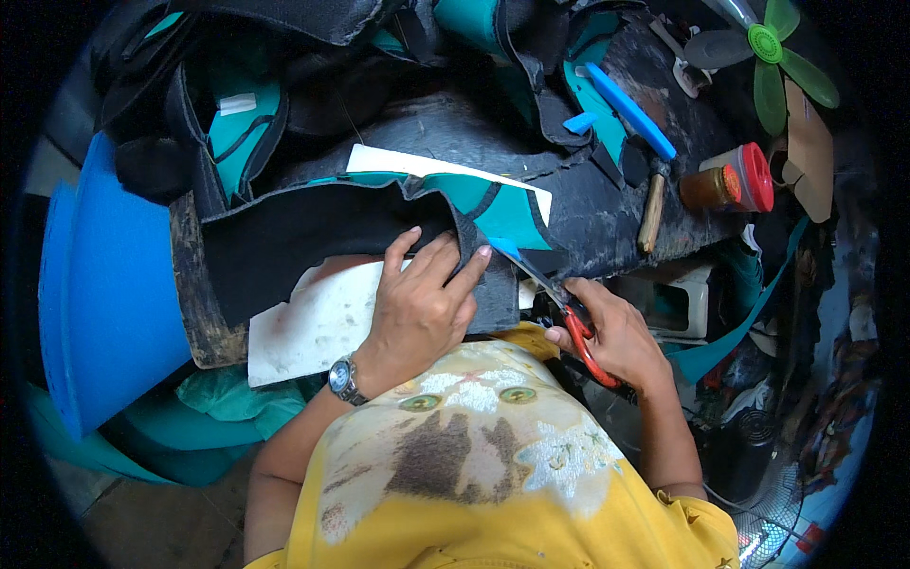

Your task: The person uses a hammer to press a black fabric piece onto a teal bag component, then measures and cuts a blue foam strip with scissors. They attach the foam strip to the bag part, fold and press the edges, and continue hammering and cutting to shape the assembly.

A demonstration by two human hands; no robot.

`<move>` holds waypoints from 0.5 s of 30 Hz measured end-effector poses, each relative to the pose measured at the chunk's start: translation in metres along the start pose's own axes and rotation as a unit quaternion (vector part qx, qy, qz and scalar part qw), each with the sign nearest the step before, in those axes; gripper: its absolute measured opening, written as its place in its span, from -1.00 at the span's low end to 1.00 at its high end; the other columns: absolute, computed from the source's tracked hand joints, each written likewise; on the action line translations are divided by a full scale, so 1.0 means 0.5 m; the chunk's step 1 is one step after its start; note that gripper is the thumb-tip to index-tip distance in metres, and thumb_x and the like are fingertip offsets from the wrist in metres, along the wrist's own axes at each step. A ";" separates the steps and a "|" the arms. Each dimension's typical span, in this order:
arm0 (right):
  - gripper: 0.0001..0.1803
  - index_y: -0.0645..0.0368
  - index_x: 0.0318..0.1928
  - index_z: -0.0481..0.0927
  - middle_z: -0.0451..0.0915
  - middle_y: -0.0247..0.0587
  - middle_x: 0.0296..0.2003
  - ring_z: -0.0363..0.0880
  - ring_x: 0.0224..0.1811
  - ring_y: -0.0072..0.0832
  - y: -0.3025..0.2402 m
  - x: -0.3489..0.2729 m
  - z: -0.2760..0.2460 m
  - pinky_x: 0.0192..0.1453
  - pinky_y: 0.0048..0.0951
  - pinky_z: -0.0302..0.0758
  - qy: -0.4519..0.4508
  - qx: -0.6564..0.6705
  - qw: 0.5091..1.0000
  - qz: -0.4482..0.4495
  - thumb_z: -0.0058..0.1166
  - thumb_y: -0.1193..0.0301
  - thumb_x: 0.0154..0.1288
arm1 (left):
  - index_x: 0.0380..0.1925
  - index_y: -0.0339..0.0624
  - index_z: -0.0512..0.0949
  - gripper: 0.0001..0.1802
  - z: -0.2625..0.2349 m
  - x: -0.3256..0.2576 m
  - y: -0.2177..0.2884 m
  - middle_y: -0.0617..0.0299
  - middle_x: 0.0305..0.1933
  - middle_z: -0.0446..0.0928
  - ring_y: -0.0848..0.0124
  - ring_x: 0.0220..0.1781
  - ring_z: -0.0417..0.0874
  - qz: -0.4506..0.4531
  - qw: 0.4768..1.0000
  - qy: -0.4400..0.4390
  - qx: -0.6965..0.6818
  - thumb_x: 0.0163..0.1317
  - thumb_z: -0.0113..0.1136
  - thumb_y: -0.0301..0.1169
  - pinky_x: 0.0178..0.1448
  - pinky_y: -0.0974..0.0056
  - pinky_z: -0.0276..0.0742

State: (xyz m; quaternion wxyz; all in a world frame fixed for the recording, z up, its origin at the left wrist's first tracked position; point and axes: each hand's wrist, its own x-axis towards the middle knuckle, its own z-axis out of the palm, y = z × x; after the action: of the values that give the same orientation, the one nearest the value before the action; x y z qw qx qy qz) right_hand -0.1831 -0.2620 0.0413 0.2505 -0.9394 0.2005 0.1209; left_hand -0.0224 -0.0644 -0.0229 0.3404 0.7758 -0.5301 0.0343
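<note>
— Scissors: where do they lie relative to the hands?

— In the right hand, fingers closed through the red handles. The blade tips meet the fabric edge just right of the left hand, which presses flat, fingers spread, on the black piece.

— Surface and surroundings?

— Fabric, black with teal panels, drapes over a dark worn bench, a white board under it. A blue strip, hammer and red-lidded jar lie at the far right; a green fan stands beyond. Blue sheets lean at the left.

— Orientation of the scissors?

— Long axis diagonal: handles lower right near the person's body, blades pointing upper left toward the fabric.
</note>
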 end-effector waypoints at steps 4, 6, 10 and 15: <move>-0.27 0.17 0.11 0.50 0.62 0.13 -0.09 0.64 -0.09 0.13 0.000 0.007 -0.001 -0.02 -0.01 0.56 -0.013 0.002 1.000 0.008 0.28 -0.14 0.18 | 0.06 -0.28 0.63 -0.55 0.001 0.000 -0.001 -0.01 0.05 0.58 0.19 0.22 0.55 -0.002 1.000 0.004 -0.002 0.10 0.27 -0.47 0.46 -0.07 0.16; -0.31 0.18 0.08 0.50 0.63 0.14 -0.11 0.65 -0.09 0.11 -0.004 0.006 -0.001 -0.03 -0.03 0.56 -0.019 -0.004 1.000 0.013 0.29 -0.11 0.19 | 0.06 -0.28 0.63 -0.55 0.001 0.000 -0.002 -0.02 0.05 0.58 0.19 0.22 0.55 -0.002 1.000 0.003 -0.002 0.10 0.27 -0.47 0.46 -0.07 0.16; -0.40 0.22 0.03 0.51 0.64 0.16 -0.25 0.67 -0.17 0.08 -0.005 -0.001 0.004 -0.09 -0.06 0.56 -0.019 0.057 0.998 0.029 0.30 -0.02 0.24 | 0.05 -0.29 0.63 -0.56 0.000 0.000 -0.001 -0.02 0.04 0.58 0.19 0.22 0.55 -0.002 1.000 0.002 -0.004 0.11 0.27 -0.47 0.45 -0.09 0.16; -0.42 0.25 0.05 0.49 0.63 0.19 -0.38 0.66 -0.30 0.10 0.054 0.023 -0.007 -0.14 -0.06 0.58 0.122 0.096 0.982 0.106 0.31 0.04 0.27 | 0.06 -0.18 0.64 -0.52 0.001 0.002 0.002 0.01 0.06 0.60 0.19 0.17 0.58 -0.015 1.000 0.007 -0.007 0.06 0.26 -0.53 0.44 -0.10 0.19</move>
State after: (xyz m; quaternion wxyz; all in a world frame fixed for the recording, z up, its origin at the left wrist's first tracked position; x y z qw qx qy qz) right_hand -0.1840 -0.2887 0.0291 0.2992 -0.8920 0.3386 0.0117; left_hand -0.0230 -0.0655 -0.0225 0.3495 0.7811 -0.5165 0.0309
